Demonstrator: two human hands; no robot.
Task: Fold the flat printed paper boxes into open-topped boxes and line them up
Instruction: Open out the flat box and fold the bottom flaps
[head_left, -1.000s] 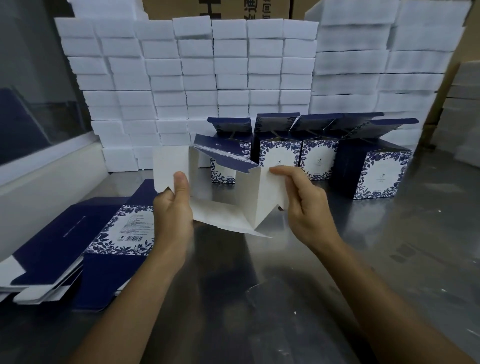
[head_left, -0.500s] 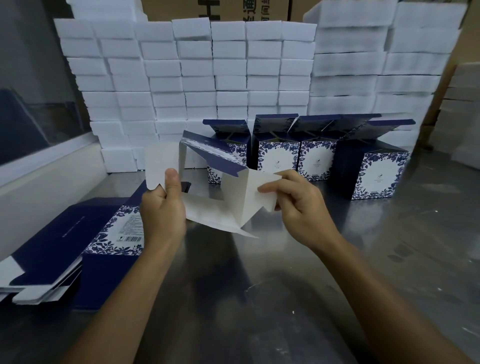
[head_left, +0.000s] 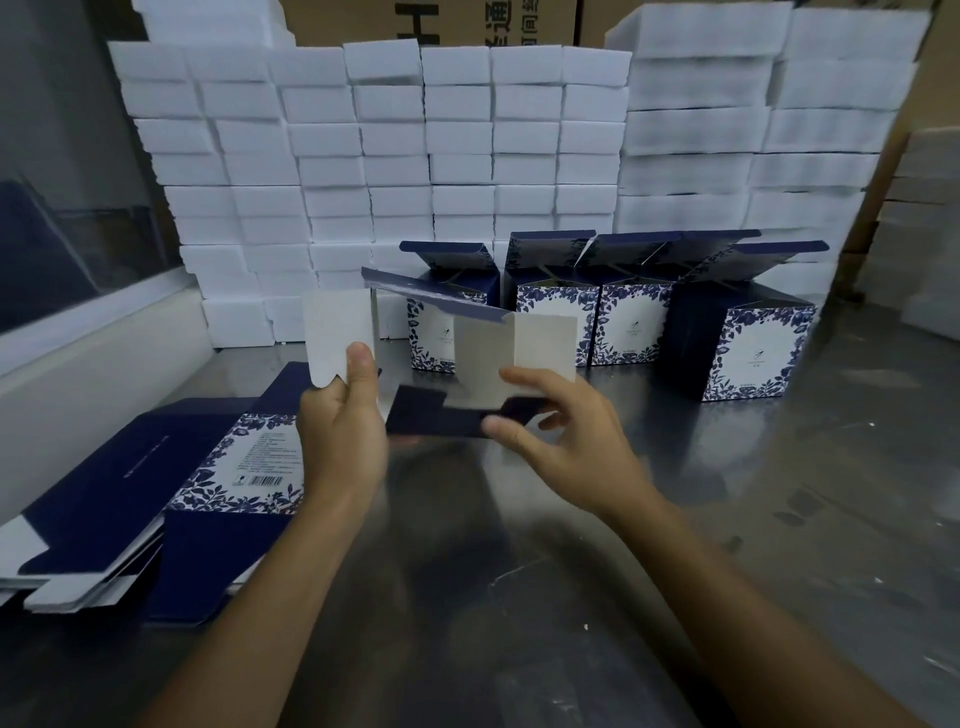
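- Four folded blue-and-white floral paper boxes (head_left: 639, 317) are lined up before the white foam-block wall (head_left: 415, 156).
- A fifth half-folded paper box (head_left: 467, 358) is held up in front of that wall; the left hand (head_left: 340, 431) pinches a white flap, and the right hand (head_left: 566, 436) apparently pinches a blue bottom flap.
- A stack of flat printed blanks (head_left: 156, 499), left of the wall, is left to fold.

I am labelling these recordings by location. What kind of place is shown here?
Probably a packing station in a workshop or small factory. White foam blocks are stacked high behind a metal table, flat printed boxes lie in a pile, and folded boxes stand in a row.
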